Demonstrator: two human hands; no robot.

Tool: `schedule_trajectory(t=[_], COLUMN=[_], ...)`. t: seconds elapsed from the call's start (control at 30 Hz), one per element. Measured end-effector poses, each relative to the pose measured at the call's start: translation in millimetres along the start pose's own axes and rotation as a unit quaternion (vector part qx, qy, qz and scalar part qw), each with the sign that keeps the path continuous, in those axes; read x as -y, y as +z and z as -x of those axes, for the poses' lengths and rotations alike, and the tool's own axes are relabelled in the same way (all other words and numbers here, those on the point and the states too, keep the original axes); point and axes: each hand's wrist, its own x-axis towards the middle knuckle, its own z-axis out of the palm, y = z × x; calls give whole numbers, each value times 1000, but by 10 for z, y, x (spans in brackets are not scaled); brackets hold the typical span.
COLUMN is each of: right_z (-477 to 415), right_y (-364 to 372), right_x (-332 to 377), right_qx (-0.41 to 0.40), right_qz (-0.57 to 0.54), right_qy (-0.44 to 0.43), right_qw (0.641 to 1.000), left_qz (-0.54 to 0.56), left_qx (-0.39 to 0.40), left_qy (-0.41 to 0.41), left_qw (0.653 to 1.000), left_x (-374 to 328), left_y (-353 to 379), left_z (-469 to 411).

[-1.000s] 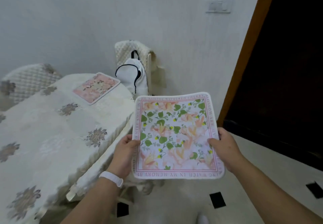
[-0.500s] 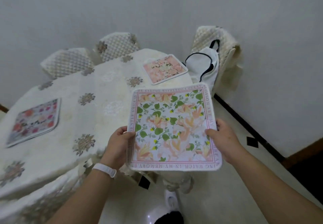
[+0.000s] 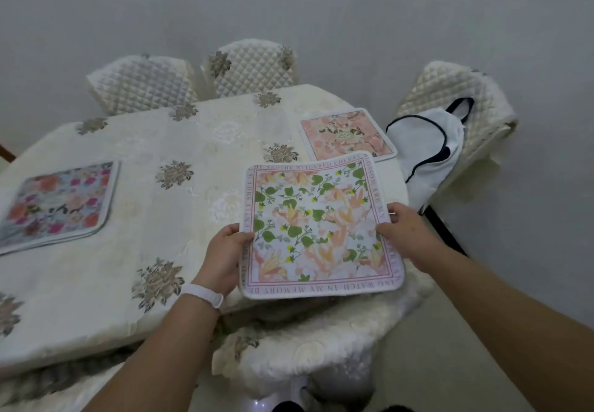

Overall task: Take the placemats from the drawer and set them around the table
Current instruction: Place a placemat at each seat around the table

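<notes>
I hold a square floral placemat (image 3: 316,228) with green leaves and a pink lettered border by its two sides. My left hand (image 3: 225,254) grips its left edge and my right hand (image 3: 405,231) grips its right edge. It hovers over the near right part of the table (image 3: 154,206), which wears a cream cloth with grey flowers. A pink floral placemat (image 3: 346,135) lies flat at the far right of the table. A multicoloured flower placemat (image 3: 58,201) lies flat at the left edge.
Quilted chairs (image 3: 250,69) stand along the far side against the wall. Another quilted chair (image 3: 456,100) at the right carries a white bag (image 3: 427,148). A cushioned chair seat (image 3: 308,353) sits under the table edge below my hands.
The view has swung left from the doorway onto the table. The held placemat has moved from beside the table to above its near right part. My grip is unchanged.
</notes>
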Motion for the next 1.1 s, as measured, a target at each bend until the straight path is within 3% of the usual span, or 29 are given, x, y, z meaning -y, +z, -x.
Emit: schedule_trajectory(t=[0.5, 0.6, 0.97, 1.03, 1.1], right_z=[-1339, -1489, -1677, -1661, -1658], right_y=[584, 673, 719, 723, 765], right_x=[-242, -351, -611, -603, -636], right_qx=[95, 127, 179, 166, 108], right_qz=[102, 116, 165, 234, 358], right_qy=[33, 44, 57, 13, -107], right_qw=[990, 984, 968, 958, 922], left_qz=[24, -19, -192, -246, -349], left_qx=[-144, -181, -252, -251, -235], left_qy=[-87, -91, 32, 80, 141], left_qw=[985, 979, 948, 933, 896], left_x=[522, 693, 930, 926, 943], left_y=[53, 45, 27, 25, 9], left_z=[-696, -773, -902, -917, -994])
